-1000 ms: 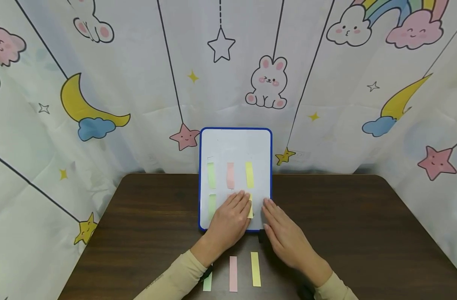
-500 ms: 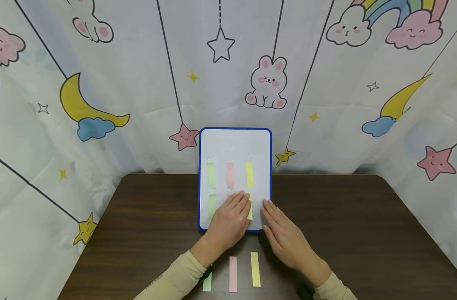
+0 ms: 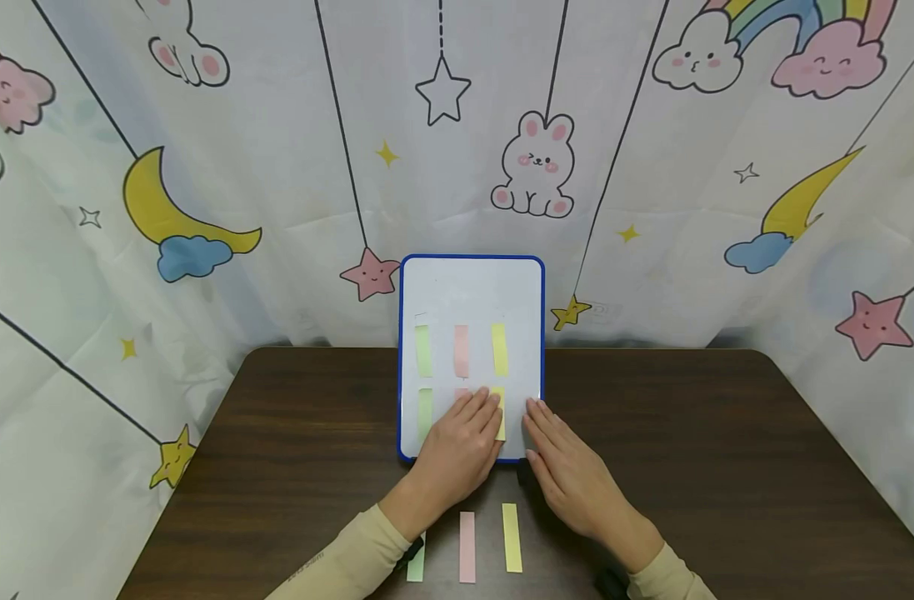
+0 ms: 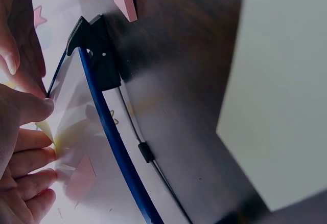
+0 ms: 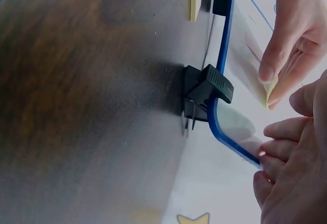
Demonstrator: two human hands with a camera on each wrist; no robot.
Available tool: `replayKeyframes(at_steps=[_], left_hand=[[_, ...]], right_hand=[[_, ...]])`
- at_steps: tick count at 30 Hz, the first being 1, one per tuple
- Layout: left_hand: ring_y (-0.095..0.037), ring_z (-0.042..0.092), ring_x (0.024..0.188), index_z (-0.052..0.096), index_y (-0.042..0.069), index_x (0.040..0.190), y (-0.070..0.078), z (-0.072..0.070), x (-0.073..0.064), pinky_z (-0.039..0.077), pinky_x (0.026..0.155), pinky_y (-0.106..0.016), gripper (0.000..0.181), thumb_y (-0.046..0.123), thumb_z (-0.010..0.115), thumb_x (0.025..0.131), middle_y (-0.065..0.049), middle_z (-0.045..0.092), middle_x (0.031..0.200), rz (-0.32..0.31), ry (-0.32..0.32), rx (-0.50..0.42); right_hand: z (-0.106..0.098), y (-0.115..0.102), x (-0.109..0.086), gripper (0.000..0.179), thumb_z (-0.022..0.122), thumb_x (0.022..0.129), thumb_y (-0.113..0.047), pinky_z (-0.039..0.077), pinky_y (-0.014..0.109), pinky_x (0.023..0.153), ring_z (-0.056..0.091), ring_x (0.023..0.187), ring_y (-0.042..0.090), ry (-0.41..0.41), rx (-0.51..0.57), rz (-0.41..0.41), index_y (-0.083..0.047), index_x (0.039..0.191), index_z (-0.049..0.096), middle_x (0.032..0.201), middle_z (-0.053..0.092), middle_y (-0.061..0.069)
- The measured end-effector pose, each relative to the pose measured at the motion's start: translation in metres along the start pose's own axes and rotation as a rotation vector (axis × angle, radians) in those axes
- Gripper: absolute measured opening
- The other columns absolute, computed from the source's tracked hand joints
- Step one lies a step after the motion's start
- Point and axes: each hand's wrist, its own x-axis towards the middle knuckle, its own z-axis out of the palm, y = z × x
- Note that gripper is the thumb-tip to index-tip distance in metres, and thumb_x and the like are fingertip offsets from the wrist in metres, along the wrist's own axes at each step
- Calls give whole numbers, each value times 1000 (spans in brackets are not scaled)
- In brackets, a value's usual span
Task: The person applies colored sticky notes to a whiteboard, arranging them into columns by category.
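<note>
A blue-rimmed whiteboard [image 3: 471, 287] stands propped at the table's middle, bearing strips of sticky note in two rows. My left hand [image 3: 458, 446] lies at its lower middle. In the right wrist view, that hand's thumb and fingers pinch the bottom end of a yellow sticky note [image 5: 272, 91]. Behind the left hand, the lower pink sticky note [image 3: 461, 391] is mostly hidden. My right hand [image 3: 576, 475] rests against the board's lower right edge, fingers straight and together in the head view. Above are a green note [image 3: 423, 352], a pink note [image 3: 461, 352] and a yellow note [image 3: 500, 350].
Pads of sticky strips lie on the table [image 3: 689, 433] in front of the board: green [image 3: 416, 568], partly under the left wrist, pink [image 3: 467, 547] and yellow [image 3: 511, 537]. Black clip feet [image 5: 207, 91] hold the board's lower edge. A printed curtain [image 3: 277, 100] hangs behind.
My left hand has shifted slightly downward, showing more of the lower pink note. The yellow note at its fingers sits a little lower. The right hand stays in place.
</note>
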Motion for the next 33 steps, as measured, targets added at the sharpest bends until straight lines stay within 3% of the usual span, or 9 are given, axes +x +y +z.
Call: replayKeyframes(at_steps=[20,33], left_hand=[[-21,60,126,69,8,122,6,-7,-7,47,110,-35,39,34,60,94,-5,67,130,41,-58,56],[-21,61,125,70,9,120,8,-8,-9,46,111,-35,37,33,58,94,-4,68,129,48,-74,46]], right_hand=[[3,2,-1,53,54,98,-23,-5,12,121,39,145,27,37,14,-32,-4,147,43,157,38,9],[4,3,-2,53,53,98,-23,-5,13,122,39,144,28,48,8,-41,-4,146,44,157,39,9]])
